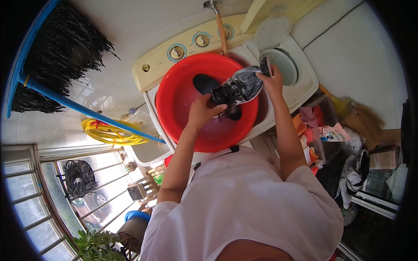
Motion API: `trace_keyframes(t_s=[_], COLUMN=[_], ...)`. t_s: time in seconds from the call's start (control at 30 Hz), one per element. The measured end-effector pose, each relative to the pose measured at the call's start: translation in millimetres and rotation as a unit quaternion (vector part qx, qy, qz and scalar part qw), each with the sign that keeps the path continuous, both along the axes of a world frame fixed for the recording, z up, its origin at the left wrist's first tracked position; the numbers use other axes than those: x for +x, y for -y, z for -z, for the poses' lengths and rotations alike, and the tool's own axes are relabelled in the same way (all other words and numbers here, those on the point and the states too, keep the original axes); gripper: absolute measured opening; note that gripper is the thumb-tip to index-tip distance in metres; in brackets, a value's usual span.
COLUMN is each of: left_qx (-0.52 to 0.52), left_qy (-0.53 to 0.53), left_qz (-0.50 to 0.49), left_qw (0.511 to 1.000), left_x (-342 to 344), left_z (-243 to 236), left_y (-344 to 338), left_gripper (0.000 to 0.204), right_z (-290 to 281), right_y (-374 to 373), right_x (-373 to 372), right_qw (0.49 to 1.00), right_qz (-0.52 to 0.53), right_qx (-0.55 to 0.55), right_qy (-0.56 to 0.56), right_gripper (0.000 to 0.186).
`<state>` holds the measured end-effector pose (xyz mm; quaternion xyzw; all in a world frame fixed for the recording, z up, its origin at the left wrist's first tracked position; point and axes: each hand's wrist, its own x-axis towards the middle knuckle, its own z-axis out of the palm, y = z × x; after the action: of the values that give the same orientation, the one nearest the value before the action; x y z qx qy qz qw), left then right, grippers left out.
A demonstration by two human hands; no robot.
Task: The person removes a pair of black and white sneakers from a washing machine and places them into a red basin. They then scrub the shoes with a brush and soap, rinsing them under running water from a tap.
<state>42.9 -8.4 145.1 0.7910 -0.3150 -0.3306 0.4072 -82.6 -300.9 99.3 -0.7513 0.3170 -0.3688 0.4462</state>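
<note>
My left hand (201, 111) is closed around the heel end of a black lace-up shoe (247, 85), which it holds tilted over a red basin (167, 93). Whitish suds coat the toe part of the shoe. At the toe, my right hand (272, 82) grips a small scrubbing brush (264, 65) with dark bristles, partly hidden by the fingers. Inside the basin lies a dark oval piece (204, 83), like an insole. A second dark object (235, 114) shows below the shoe, and I cannot make out its kind.
The basin rests on a cream twin-tub washing machine (191, 43) with an open spin tub (285, 65) at right. A hose (221, 35) hangs from a tap (212, 5). A blue-handled mop (91, 104) and coiled yellow hose (114, 131) are left; a broom (357, 117) and clutter stand right.
</note>
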Motion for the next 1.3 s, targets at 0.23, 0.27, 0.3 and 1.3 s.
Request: trace_keyframes(t_s=[0.23,0.27,0.3,1.3], left_qx=[-0.342,-0.334,-0.324,-0.204], left_qy=[-0.137,-0.195,-0.254,0.168], left_qz=[-0.066,-0.100,-0.129,-0.301], left_qw=[0.927,0.917,0.902,0.916], left_x=[6.6,3.9,-0.3,-23.6], left_z=[100.1,99.8,84.7,68.6], left_y=[25.4,25.1,26.7,28.1], left_gripper=[0.025,0.021,0.017,0.012], right_z=[-15.3,-25.8,-37.4,-41.9], right_y=[-16.3,-28.0,-38.8,-171.2], right_x=[12.5,15.0,15.8,20.9], right_qw=[0.988,0.967,0.936,0.905], right_qz=[0.001,0.023,0.049,-0.159], right_qx=[-0.067,-0.141,-0.213,-0.326], right_qy=[-0.138,-0.209,-0.278,-0.224], right_gripper=[0.045,0.049,0.054,0.060])
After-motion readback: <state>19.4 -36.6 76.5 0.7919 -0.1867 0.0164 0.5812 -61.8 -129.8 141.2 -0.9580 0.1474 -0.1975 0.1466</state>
